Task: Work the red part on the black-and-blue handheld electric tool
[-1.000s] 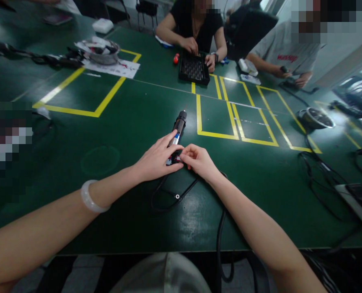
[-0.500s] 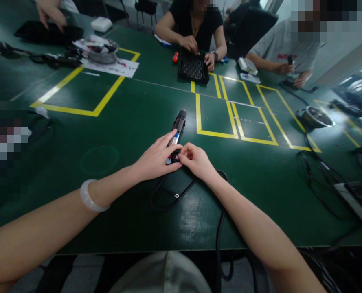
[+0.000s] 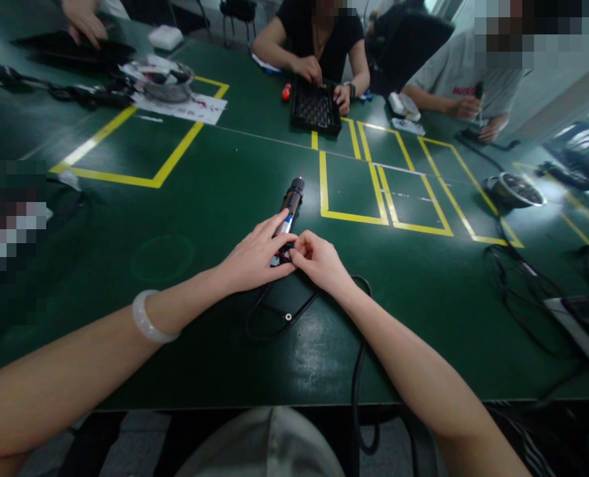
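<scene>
A black electric screwdriver with a blue band lies on the green table, its tip pointing away from me. My left hand rests over its rear end, fingers spread along the body. My right hand pinches something small and red at that same rear end, fingertips touching the left hand's. What the fingers pinch is too small to make out. A black cable loops from the tool toward me and drops over the table's near edge.
Yellow tape rectangles mark the table. Across it, one person handles a black tray and another holds a dark tool. A metal bowl sits far left, another bowl at the right, with cables nearby.
My hands have hardly moved on the tool's rear end. The person at the far right has lifted a dark tool upright, and a hand has appeared at the top left.
</scene>
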Available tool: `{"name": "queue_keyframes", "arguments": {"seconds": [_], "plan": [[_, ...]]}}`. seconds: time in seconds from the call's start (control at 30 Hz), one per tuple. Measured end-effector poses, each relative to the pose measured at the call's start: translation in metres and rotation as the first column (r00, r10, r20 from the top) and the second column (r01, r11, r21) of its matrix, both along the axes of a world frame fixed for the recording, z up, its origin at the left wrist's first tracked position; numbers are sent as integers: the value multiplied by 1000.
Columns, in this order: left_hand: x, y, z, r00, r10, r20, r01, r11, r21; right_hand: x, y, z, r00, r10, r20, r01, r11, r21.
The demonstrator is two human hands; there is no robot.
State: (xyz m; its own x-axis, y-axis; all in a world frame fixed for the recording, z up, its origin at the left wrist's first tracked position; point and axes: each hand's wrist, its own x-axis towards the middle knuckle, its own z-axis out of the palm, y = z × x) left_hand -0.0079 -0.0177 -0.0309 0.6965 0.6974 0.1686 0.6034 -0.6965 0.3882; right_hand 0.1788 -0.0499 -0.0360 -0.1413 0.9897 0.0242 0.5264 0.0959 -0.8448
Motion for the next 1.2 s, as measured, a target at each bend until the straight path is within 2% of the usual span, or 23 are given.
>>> {"name": "queue_keyframes", "arguments": {"seconds": [0.2,0.67,1.0,1.2], "plan": [[1,-1,1,1000,-6,11,6,1000,3,0,1,-5,986,64,-153,-61,998,25],[-1,-1,1,1000,21,-15,-21,1000,7,3,-1,-5,962,93,-255,-91,996,23],[2,-2,6,996,75,-51,-76,997,-10,8,0,-3,968,100,-230,-100,995,8],[-1,3,5,995,92,-33,-92,996,7,33,10,-3,983,37,-181,-33,999,22]]}}
